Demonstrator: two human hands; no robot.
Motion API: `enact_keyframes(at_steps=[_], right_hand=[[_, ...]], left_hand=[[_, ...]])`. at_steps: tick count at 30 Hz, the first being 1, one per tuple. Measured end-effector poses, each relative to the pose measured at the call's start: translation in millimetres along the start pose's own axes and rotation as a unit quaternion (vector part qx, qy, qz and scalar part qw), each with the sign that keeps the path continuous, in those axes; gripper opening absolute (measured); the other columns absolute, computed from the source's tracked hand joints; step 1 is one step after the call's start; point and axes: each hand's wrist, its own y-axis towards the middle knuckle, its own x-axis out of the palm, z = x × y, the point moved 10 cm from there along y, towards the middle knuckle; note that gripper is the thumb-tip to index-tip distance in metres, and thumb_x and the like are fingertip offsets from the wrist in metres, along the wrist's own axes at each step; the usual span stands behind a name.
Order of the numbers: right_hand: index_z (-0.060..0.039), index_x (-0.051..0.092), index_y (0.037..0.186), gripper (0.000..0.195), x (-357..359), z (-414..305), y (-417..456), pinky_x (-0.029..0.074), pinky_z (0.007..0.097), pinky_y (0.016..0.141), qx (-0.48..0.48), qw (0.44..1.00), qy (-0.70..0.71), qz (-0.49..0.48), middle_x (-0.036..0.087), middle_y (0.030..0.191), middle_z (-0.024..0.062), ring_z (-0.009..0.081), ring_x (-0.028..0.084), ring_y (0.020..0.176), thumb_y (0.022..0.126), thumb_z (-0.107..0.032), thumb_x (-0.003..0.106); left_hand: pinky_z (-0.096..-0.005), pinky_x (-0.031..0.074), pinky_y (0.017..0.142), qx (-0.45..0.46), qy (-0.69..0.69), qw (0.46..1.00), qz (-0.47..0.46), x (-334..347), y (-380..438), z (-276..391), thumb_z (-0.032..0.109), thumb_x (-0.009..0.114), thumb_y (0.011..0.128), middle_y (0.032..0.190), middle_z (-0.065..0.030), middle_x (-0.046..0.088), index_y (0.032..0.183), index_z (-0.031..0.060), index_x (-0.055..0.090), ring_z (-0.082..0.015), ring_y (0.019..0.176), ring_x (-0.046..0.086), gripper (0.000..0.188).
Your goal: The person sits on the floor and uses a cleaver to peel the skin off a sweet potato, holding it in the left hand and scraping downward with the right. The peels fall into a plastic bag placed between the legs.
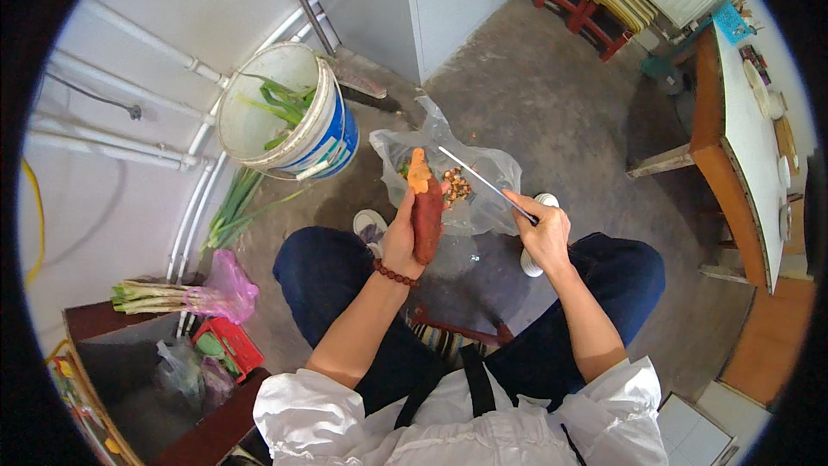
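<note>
My left hand [402,243] is wrapped around a reddish-brown sweet potato [427,220], its orange flesh bare at the far end. In my right hand [543,233] is a knife [488,186] with a dark handle, seen nearly edge-on. Its tip points toward the peeled end and stands apart from it. Beneath both hands a clear plastic bag [495,158] lies spread on the floor between my shoes. Small orange and brown scraps [458,186] rest on the bag, partly hidden by the blade.
A white and blue bucket [323,126] holding green leaves [284,103] stands ahead left. Scallions [233,204] lie beside it. Further left are a pink plastic bag [229,288] and a red basket [236,346]. To the right stands a white-topped table [750,162]; red stools [582,13] are at the back.
</note>
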Motion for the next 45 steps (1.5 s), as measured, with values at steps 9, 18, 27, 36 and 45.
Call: enact_keyframes(at_steps=[9,18,27,36,45], right_hand=[[-0.0168,0.071,0.097,0.03,5.0,-61.7,-16.1,0.03,0.0277,0.054,-0.233,0.969,-0.081,0.029,0.057,0.057,0.0011,0.0163,0.05,0.048,0.069,-0.008,0.067],[-0.0187,0.067,0.105,0.04,4.3,-69.3,-23.0,0.031,0.0292,0.054,-0.277,0.949,-0.146,0.037,0.046,0.051,-0.0012,0.0145,0.049,0.046,0.066,-0.01,0.069],[-0.0182,0.066,0.105,0.043,5.5,-70.0,-25.2,0.03,0.029,0.053,-0.29,0.945,-0.144,0.039,0.044,0.051,-0.0015,0.0142,0.048,0.045,0.063,-0.009,0.069],[-0.0189,0.066,0.106,0.043,6.6,-67.3,-24.9,0.029,0.0293,0.053,-0.283,0.944,-0.165,0.042,0.045,0.05,-0.0015,0.014,0.048,0.045,0.064,-0.009,0.069],[-0.0174,0.067,0.105,0.041,-0.4,-57.0,-18.6,0.03,0.0298,0.051,-0.261,0.949,-0.167,0.051,0.047,0.05,-0.0008,0.0147,0.047,0.045,0.065,-0.008,0.07]], left_hand=[[-0.0257,0.052,0.068,0.055,0.015,0.998,0.035,-37.6,9.1,-14.4,0.039,0.046,0.092,0.108,-0.008,0.058,0.115,0.0059,0.047,-0.0171,0.091,0.059,0.04],[-0.0291,0.056,0.064,-0.01,-0.084,0.995,-0.046,-39.9,5.8,-25.9,0.049,0.041,0.09,0.118,-0.0106,0.055,0.124,0.011,0.044,-0.0233,0.099,0.061,0.051],[-0.0379,0.053,0.08,-0.023,-0.149,0.988,-0.044,-41.1,5.1,-28.7,0.049,0.04,0.09,0.124,-0.0101,0.051,0.127,0.0118,0.043,-0.0257,0.107,0.056,0.052],[-0.0386,0.048,0.088,-0.01,-0.143,0.99,0.014,-35.3,-2.1,-24.5,0.043,0.042,0.093,0.123,-0.0081,0.051,0.128,0.0103,0.042,-0.0231,0.108,0.054,0.048],[-0.0361,0.049,0.088,0.002,-0.053,0.996,0.069,-35.8,-5.6,-19.0,0.025,0.047,0.094,0.12,-0.01,0.053,0.124,0.0081,0.044,-0.0228,0.106,0.055,0.035]])
